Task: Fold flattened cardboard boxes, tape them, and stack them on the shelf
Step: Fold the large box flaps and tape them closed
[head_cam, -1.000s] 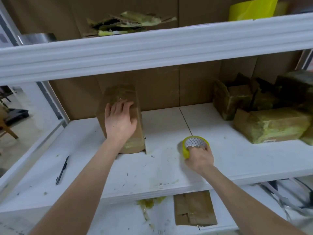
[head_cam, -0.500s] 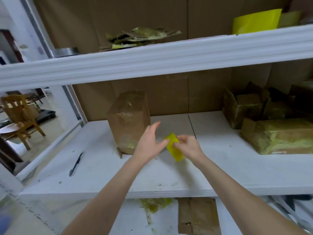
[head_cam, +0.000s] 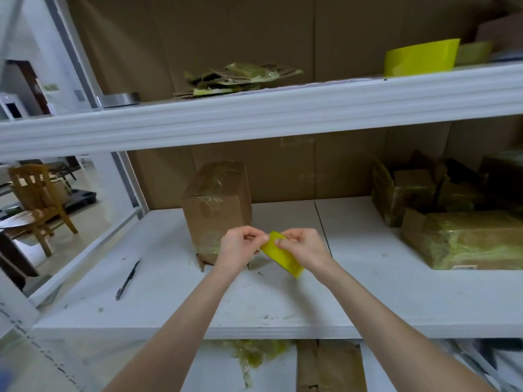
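Scuffed white shelf [head_cam: 368,292]; pen [head_cam: 128,279] lying left; cardboard back wall [head_cam: 283,171].

1. From where I stand, no word, brand or number on the shelf [head_cam: 169,306] can be read.
2. The taped box [head_cam: 467,239] at the right carries a small pale label [head_cam: 464,267] low on its front, its print too small to read.
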